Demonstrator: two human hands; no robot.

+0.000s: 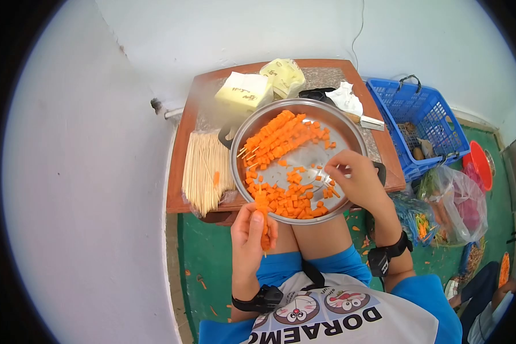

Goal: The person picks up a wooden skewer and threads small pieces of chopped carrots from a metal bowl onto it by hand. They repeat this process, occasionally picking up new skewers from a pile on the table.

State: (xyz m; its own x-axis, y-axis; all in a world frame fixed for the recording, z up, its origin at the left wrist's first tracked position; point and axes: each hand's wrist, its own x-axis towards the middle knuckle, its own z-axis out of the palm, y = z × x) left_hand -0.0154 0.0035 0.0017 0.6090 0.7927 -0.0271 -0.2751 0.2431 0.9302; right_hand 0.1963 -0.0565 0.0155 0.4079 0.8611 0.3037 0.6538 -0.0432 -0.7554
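My left hand [247, 236] is closed around a carrot skewer [261, 202], held upright at the near rim of a wide metal pan [358, 133]. Orange carrot pieces are threaded along the stick, and its bare tip shows below my fingers. Over the right side of the pan, my right hand [358, 180] has thumb and fingertips drawn together; whatever is between them is too small to make out. Loose carrot cubes [295, 198] lie in the near half of the pan. Several finished carrot skewers [278, 135] are piled at its far left.
Bare wooden skewers [203, 172] lie left of the pan on a wooden table [183, 123]. Behind are a tissue pack [243, 92] and a knife [371, 122]. To the right stand a blue crate [413, 114], a red basin [479, 163] and plastic bags [456, 200]. Another person sits lower right.
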